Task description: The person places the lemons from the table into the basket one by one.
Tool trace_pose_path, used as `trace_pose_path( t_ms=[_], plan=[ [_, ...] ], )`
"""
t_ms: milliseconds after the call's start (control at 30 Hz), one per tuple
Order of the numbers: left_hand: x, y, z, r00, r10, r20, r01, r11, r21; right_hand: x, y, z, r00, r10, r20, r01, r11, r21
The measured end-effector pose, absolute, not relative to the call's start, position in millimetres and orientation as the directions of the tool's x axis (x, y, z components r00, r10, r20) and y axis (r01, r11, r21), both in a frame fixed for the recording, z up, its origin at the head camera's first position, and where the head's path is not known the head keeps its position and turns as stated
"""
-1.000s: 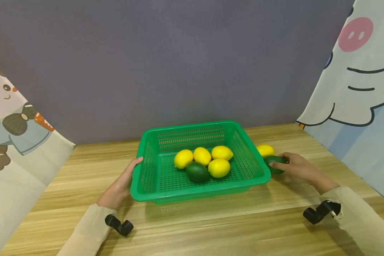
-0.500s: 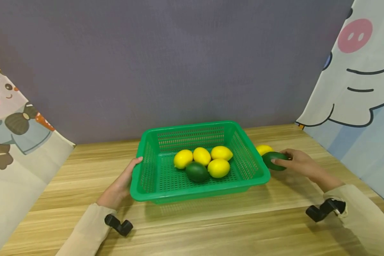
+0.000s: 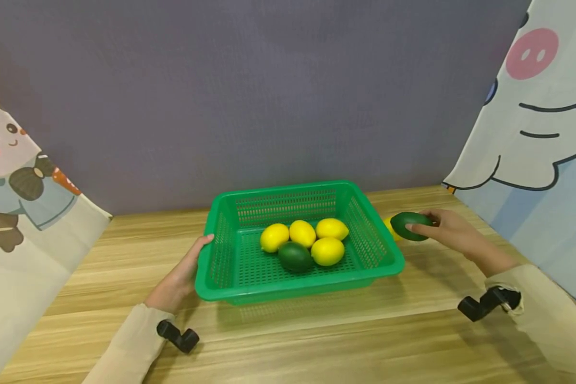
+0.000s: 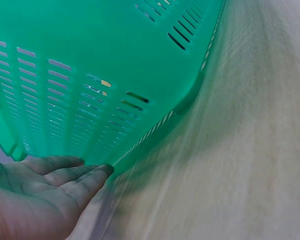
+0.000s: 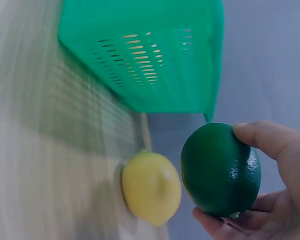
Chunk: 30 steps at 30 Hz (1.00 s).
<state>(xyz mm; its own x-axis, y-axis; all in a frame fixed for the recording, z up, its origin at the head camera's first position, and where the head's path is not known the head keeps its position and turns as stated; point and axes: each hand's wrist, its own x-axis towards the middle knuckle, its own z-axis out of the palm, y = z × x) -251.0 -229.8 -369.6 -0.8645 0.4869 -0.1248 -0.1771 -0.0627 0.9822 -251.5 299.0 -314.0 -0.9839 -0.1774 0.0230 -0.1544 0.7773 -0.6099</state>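
In the head view a green slotted plastic basket (image 3: 293,293) holds several yellow lemons (image 3: 328,252) and one dark green lime (image 3: 295,257). My left hand (image 3: 178,278) holds the basket's left side, thumb over the rim; the left wrist view has its fingers (image 4: 85,180) extended along the outer wall. On the other side, my right hand (image 3: 448,233) grips a second lime (image 5: 220,170) between thumb and fingers, raised over the table just right of the basket. Another lemon (image 5: 151,187) lies on the table beside the basket, partly hidden behind that lime in the head view.
The wooden table (image 3: 317,341) runs back to a grey-purple fabric wall (image 3: 269,96). Cartoon-printed panels stand at the left (image 3: 24,224) and right (image 3: 547,128). A black mount is strapped to each wrist.
My right hand has lifted the lime off the table and slightly away from me, covering more of the loose lemon. My left hand and the basket stay in place.
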Motion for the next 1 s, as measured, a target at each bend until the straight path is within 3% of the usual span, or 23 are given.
trace_pose_path(
  t_ms=[500, 1000],
  plan=[
    [-250.6, -229.6, -370.0, -0.876, 0.461, -0.143, -0.185, -0.047, 0.982, -257.8, 281.5, -278.2, -0.974, -0.209, 0.089, -0.221, 0.775, -0.592],
    [-251.1, -229.6, -369.3, -0.873, 0.467, -0.139, -0.189, -0.062, 0.98, -259.0, 248.9, -246.3, -0.975, -0.215, 0.05, -0.204, 0.787, -0.583]
  ],
)
